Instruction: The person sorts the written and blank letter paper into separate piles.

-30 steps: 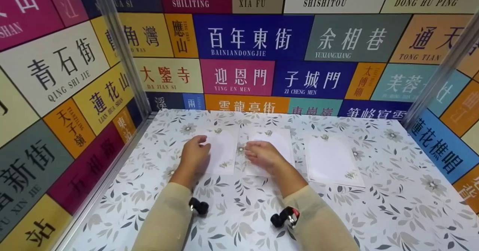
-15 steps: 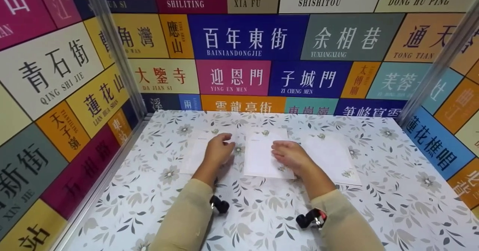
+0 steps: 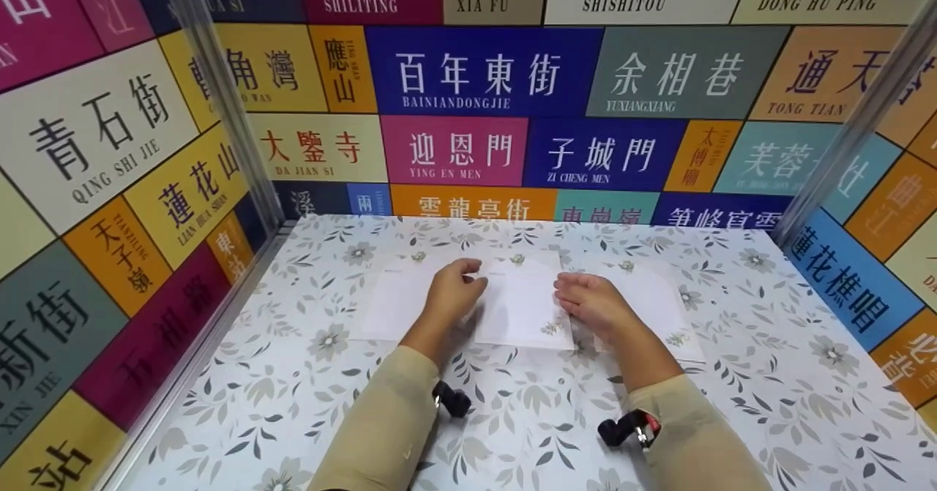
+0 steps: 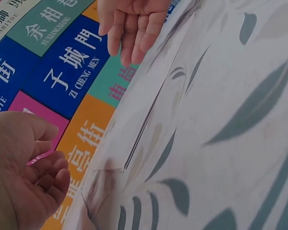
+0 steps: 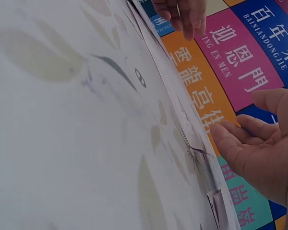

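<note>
Three white sheets of paper with small printed sprigs lie side by side: a left sheet (image 3: 388, 304), a middle sheet (image 3: 516, 312) and a right sheet (image 3: 648, 293). Over the gap between the left and middle sheets hovers my left hand (image 3: 452, 293), fingers loosely bent and holding nothing. My right hand (image 3: 599, 306) hovers between the middle and right sheets, its relaxed fingers pointing towards the left hand. In the left wrist view my left hand (image 4: 26, 172) is apart from the tabletop. The right wrist view likewise shows my right hand (image 5: 259, 143) with nothing in it.
A leaf-patterned white cloth (image 3: 527, 418) covers the table. Behind it stands a wall (image 3: 483, 74) of coloured panels with Chinese place names, with metal posts (image 3: 227, 103) at the corners. Each sleeve carries a small black wrist camera (image 3: 454, 399).
Both hands have moved right, from over the left and middle sheets to either side of the middle sheet. The sheets lie in the same order; the head view has shifted slightly.
</note>
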`<state>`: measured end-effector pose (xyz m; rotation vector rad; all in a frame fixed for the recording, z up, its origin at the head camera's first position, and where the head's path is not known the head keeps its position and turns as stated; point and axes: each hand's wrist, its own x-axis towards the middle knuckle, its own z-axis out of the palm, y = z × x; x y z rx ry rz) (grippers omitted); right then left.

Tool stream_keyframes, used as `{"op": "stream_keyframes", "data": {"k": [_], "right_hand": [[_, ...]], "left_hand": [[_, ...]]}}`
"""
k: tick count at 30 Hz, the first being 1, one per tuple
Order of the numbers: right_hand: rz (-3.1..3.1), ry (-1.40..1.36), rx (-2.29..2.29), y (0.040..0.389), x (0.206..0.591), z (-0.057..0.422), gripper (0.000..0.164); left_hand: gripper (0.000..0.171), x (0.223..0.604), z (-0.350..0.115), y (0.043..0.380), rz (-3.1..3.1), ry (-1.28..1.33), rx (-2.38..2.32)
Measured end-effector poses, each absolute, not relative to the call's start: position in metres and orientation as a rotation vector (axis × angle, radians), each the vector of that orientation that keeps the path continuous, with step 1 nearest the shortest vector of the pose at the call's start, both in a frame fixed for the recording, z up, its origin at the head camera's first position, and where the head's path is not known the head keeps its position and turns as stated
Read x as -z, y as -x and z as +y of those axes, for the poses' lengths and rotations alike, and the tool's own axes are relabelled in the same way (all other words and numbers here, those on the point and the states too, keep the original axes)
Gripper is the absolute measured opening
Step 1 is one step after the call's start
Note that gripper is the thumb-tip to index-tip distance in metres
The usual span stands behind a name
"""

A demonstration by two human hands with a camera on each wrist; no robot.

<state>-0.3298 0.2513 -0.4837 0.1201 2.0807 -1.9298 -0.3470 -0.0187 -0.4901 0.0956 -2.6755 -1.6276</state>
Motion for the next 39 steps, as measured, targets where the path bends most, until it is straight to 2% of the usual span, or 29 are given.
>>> {"op": "stream_keyframes", "data": {"k": [8, 11, 16, 20, 24, 31, 39], "right_hand": [[2.246, -0.098, 1.814, 0.329, 0.489, 0.265, 0.060], [2.447, -0.014, 1.595, 0.329, 0.489, 0.268, 0.066], [2.691, 0.183, 1.160, 0.326, 0.490, 0.269, 0.080], [2.690, 0.303, 1.034, 0.325, 0.494, 0.268, 0.086], [2.656, 0.334, 0.963, 0.324, 0.497, 0.269, 0.088], [2.670, 0.457, 0.762, 0.321, 0.501, 0.271, 0.095], [2.666, 0.474, 0.729, 0.320, 0.500, 0.272, 0.087]], "left_hand": [[0.044, 0.492, -0.007, 0.349, -2.691, 0.032, 1.643], [0.053, 0.493, -0.011, 0.348, -2.751, 0.136, 1.647], [0.078, 0.499, -0.022, 0.346, -2.911, 0.479, 1.478], [0.090, 0.504, -0.027, 0.344, -3.014, 0.665, 1.347], [0.090, 0.506, -0.028, 0.341, -3.152, 0.717, 1.165], [0.079, 0.506, -0.025, 0.336, -3.301, 0.791, 0.814], [0.079, 0.503, -0.025, 0.334, -3.344, 0.756, 0.819]]}}
